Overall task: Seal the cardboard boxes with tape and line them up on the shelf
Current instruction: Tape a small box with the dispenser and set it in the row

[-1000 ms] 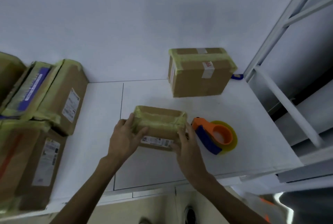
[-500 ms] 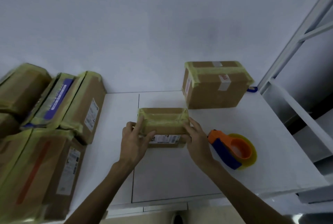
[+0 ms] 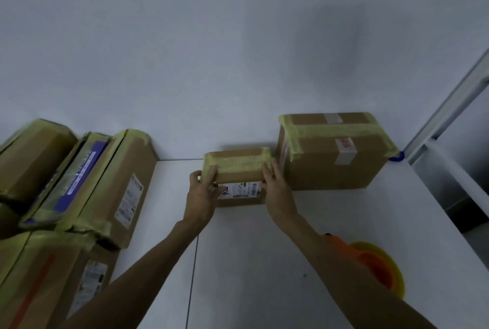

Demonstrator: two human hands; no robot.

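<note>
small brown cardboard box: sealed with yellow-green tape across the top, white printed label on the front; at the back of the white shelf board, close to the wall, a little above the middle of the view; held between both hands.
left hand: at 9 o'clock of the small brown cardboard box; fingers curled over the top left corner, thumb laid across the front by the label; grips that end.
right hand: at 3 o'clock of the same box; fingers straight and together, pressed flat against the right end, on the side toward the bigger box.
large brown cardboard box: at 3 o'clock of the small one, just beside it, taller; yellow-green tape over top and left side, pale strip down the front; touching or apart, cannot tell.
orange tape dispenser with yellow roll: at 5 o'clock of the small box, well apart, on the board, partly hidden behind the right forearm.
pile of taped cardboard boxes: at 9 o'clock, along the left edge; some leaning, some stacked, one with a purple label.
white shelf board: thin dark seam from 6 toward 12 o'clock, under the left forearm.
</note>
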